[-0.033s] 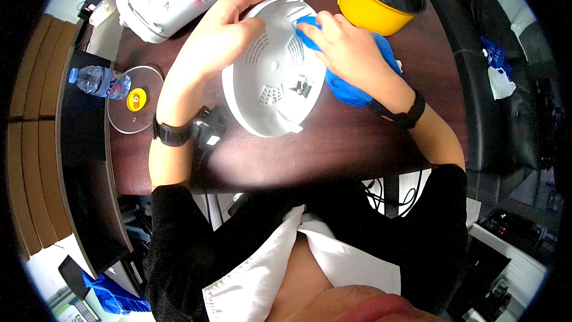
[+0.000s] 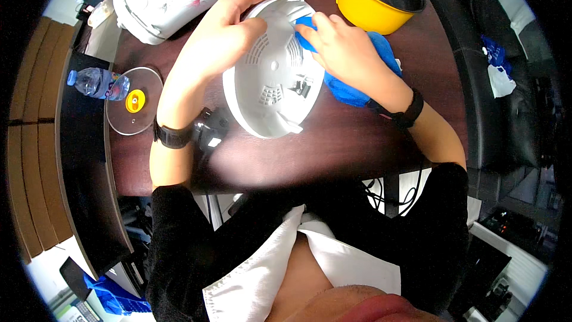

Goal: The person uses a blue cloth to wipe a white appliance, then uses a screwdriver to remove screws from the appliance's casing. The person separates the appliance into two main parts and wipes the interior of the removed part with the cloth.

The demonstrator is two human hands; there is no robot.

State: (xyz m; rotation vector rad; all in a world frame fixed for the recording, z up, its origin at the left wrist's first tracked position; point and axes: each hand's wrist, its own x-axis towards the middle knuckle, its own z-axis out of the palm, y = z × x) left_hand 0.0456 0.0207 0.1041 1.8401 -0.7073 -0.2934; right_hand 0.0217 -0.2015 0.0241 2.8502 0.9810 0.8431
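Note:
A white plastic round base cover [image 2: 275, 86], with several vent slots and a dark fitting inside, stands tilted over the dark wooden table. My left hand [image 2: 232, 33] grips its far left rim, thumb inside and fingers around the outer edge. At its far right rim, my right hand [image 2: 348, 50] is closed on a blue cloth [image 2: 347, 92], pressing a fold of it against the inside wall. The rest of the cloth hangs below and behind that hand, partly hidden by it.
At the far right stands a yellow pot [image 2: 372, 9] with a black inside. A white cooker body [image 2: 167, 0] lies far left, near a glass lid [image 2: 124, 120] with a yellow knob and a water bottle [image 2: 95, 82]. A black device [image 2: 210, 126] sits beside my left wrist.

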